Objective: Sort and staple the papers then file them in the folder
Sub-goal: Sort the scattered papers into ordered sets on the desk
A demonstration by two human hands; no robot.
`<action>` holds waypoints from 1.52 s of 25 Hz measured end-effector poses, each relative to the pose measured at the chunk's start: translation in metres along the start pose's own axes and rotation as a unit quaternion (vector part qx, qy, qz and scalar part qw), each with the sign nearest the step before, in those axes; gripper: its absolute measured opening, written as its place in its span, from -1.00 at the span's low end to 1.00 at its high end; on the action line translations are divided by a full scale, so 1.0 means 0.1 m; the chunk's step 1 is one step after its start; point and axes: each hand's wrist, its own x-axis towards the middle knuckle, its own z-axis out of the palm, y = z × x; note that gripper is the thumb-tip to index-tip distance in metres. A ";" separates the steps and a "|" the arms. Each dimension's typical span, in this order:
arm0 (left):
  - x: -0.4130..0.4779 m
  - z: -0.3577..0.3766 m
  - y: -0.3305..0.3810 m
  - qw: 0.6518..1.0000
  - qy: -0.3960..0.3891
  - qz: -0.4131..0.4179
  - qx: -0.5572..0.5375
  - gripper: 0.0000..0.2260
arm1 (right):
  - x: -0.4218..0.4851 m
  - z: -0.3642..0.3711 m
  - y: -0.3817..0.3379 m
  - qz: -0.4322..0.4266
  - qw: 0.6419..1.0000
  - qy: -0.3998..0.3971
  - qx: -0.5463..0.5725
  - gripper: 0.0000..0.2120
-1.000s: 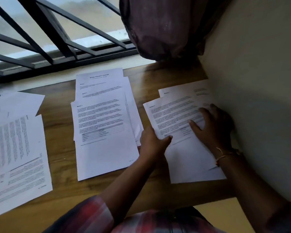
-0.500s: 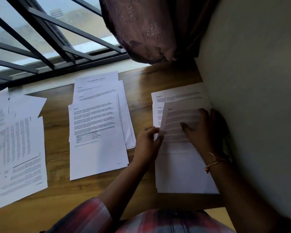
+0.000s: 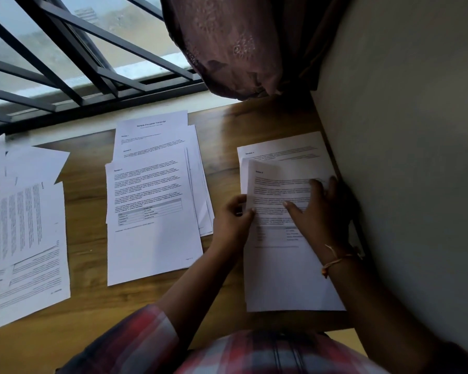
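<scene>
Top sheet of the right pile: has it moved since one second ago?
Yes. The top sheet turned and slid toward the wall, squaring with the sheets beneath.

Three piles of printed papers lie on the one wooden bench (image 3: 87, 163): the left pile (image 3: 25, 238) at its left edge, the middle pile (image 3: 152, 211) at its centre, the right pile (image 3: 289, 279) by its right edge; the sheets overlap too much for an exact count, though the right pile shows at least three; two hands, left hand (image 3: 233, 220) and right hand (image 3: 319, 211); one thread bracelet (image 3: 335, 261); one curtain (image 3: 235, 44).
</scene>
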 end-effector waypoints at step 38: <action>0.34 -0.22 0.05 0.994 0.092 -0.040 -0.040 -0.90 | -0.31 -0.38 0.07 0.017 0.997 -0.064 0.032 -0.44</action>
